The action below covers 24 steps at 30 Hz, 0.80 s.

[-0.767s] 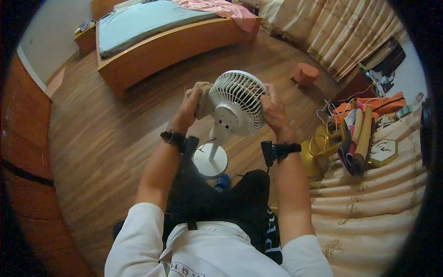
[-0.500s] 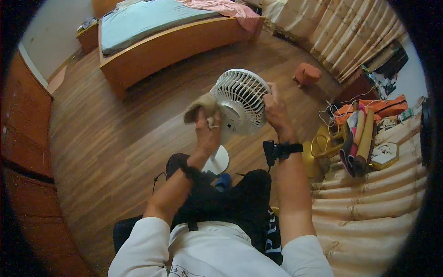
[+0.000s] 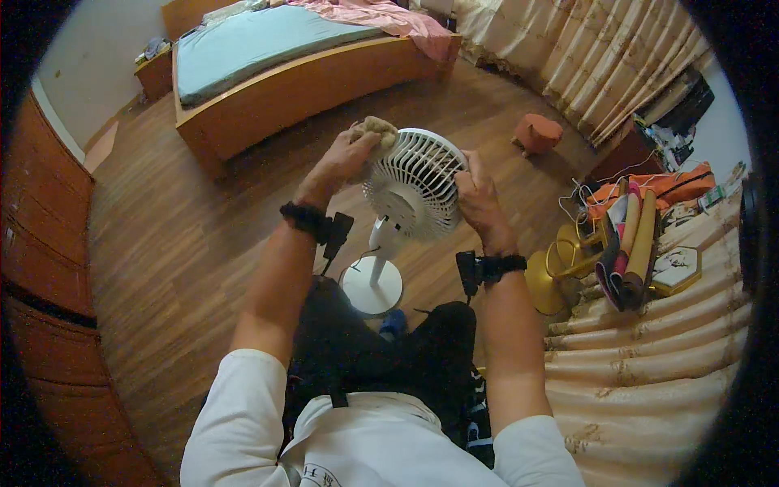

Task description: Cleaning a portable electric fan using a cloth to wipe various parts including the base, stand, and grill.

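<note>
A white pedestal fan (image 3: 410, 199) stands in front of me, its slatted cage tilted and its round base (image 3: 371, 286) on the floor near my feet. My left hand (image 3: 347, 156) is closed around a beige cloth (image 3: 376, 133), which presses against the upper left rim of the cage. On the opposite side, my right hand (image 3: 480, 197) grips the cage's right edge, with the fingers partly hidden behind it. Black straps with small dark devices circle both my wrists.
A bed (image 3: 276, 50) with a light blue sheet stands at the far side. An orange-red stool (image 3: 537, 134) is beyond the fan to the right. Gold-coloured metal stands (image 3: 560, 264), rolled mats (image 3: 637, 243) and a hexagonal box (image 3: 676, 271) crowd the right, beside beige curtain fabric (image 3: 649, 357).
My left hand has moved the cloth up and away from me, from the cage's lower left side to its upper left rim. The fan base shows more fully. My right hand keeps its hold.
</note>
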Each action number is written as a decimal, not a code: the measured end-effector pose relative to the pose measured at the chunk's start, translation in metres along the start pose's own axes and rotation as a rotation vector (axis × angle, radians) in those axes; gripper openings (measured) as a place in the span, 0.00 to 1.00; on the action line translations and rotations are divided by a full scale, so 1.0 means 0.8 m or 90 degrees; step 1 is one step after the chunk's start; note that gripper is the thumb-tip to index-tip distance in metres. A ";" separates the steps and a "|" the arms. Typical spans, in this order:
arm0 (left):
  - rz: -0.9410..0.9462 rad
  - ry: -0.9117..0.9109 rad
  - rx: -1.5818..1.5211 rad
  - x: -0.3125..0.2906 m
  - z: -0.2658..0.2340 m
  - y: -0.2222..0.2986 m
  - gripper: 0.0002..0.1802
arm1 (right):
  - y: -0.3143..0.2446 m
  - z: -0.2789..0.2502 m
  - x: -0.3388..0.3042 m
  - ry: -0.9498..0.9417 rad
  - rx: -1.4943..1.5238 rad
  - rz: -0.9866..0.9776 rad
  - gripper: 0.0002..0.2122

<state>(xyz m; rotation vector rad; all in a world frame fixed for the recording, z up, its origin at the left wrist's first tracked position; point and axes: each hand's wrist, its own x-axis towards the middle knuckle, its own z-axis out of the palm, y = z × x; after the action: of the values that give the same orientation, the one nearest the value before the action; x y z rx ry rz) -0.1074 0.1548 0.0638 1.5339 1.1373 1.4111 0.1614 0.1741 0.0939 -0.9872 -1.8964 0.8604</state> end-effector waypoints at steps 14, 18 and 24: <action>0.217 0.265 0.549 -0.124 0.106 0.045 0.26 | -0.009 -0.003 -0.005 0.008 0.012 0.020 0.17; 0.197 0.286 0.486 -0.117 0.101 0.067 0.26 | 0.001 -0.004 -0.002 -0.005 0.010 0.001 0.17; 0.218 0.258 0.506 -0.022 0.054 0.074 0.22 | -0.006 0.001 -0.002 -0.005 -0.005 -0.034 0.16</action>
<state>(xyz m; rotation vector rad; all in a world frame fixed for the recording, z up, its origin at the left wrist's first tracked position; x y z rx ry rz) -0.0570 0.1202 0.1088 2.1137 1.9119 1.6424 0.1600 0.1709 0.0970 -0.9341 -1.9261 0.8275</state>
